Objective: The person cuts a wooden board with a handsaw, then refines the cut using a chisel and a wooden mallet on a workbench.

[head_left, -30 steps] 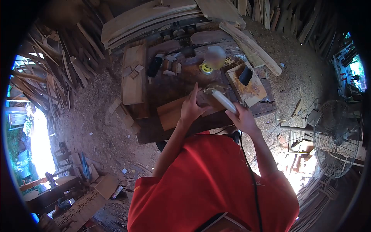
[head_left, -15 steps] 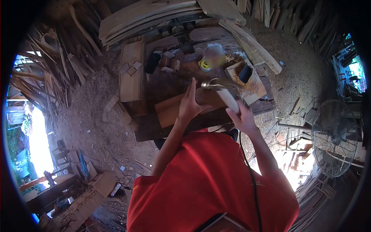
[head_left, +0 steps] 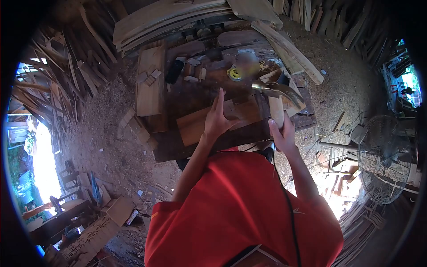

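Note:
A claw hammer (head_left: 276, 109) with a pale handle and a shiny metal head is in my right hand (head_left: 283, 133), whose fingers wrap round the handle. The hammer head is raised above the right part of the workbench (head_left: 167, 147). My left hand (head_left: 218, 120) is over a reddish-brown board (head_left: 191, 127), its fingers stretched out and the thumb apart, with nothing seen in it. Farther back on the bench lie a yellow tape measure (head_left: 234, 74), small wood blocks (head_left: 194, 71) and a dark object (head_left: 175, 71).
Long planks (head_left: 289, 53) lie at the bench's back right, and a wooden box (head_left: 150, 89) stands at its left. Stacked boards (head_left: 169, 22) are behind. A wire-cage fan (head_left: 385, 160) stands at the right. A black cable (head_left: 291, 209) runs down over the red shirt.
The hammer has moved right and its handle is now more upright. My right hand has shifted slightly right with it. My left hand has hardly moved.

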The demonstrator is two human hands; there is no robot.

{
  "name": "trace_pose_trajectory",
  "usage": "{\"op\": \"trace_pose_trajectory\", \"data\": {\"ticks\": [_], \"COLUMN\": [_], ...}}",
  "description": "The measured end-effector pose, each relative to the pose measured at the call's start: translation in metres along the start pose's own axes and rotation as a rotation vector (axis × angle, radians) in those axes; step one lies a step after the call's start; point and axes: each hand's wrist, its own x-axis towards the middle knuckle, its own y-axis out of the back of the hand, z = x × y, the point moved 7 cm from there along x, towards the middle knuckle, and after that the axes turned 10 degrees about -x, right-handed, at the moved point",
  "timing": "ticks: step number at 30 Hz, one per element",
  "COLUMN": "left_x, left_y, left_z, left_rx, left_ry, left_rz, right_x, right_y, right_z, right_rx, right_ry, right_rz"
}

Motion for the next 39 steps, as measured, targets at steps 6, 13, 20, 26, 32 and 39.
{"op": "trace_pose_trajectory", "data": {"ticks": [6,13,20,26,32,39], "left_x": [-0.001,-0.002,-0.002,-0.003,-0.020,-0.023], "left_y": [-0.001,0.000,0.000,0.004,0.024,0.023], "left_z": [-0.002,-0.002,-0.001,0.001,-0.001,-0.010], "left_rx": [-0.078,-0.011,-0.036,-0.028,0.368,0.411], "left_ry": [0.071,0.010,0.004,-0.053,-0.066,-0.043], "left_rz": [-0.048,-0.008,-0.027,-0.032,-0.047,-0.065], "right_x": [-0.011,0.002,-0.010,0.000,-0.010,0.006], "right_y": [-0.052,-0.012,-0.051,-0.012,-0.048,-0.009], "right_z": [0.043,0.007,0.045,-0.013,0.033,-0.002], "right_rx": [-0.212,0.056,-0.336,-0.047,-0.320,-0.090], "right_ry": [-0.036,-0.118,0.044,0.009,0.118,-0.032], "right_rz": [-0.376,-0.103,-0.313,-0.043,-0.176,0.011]}}
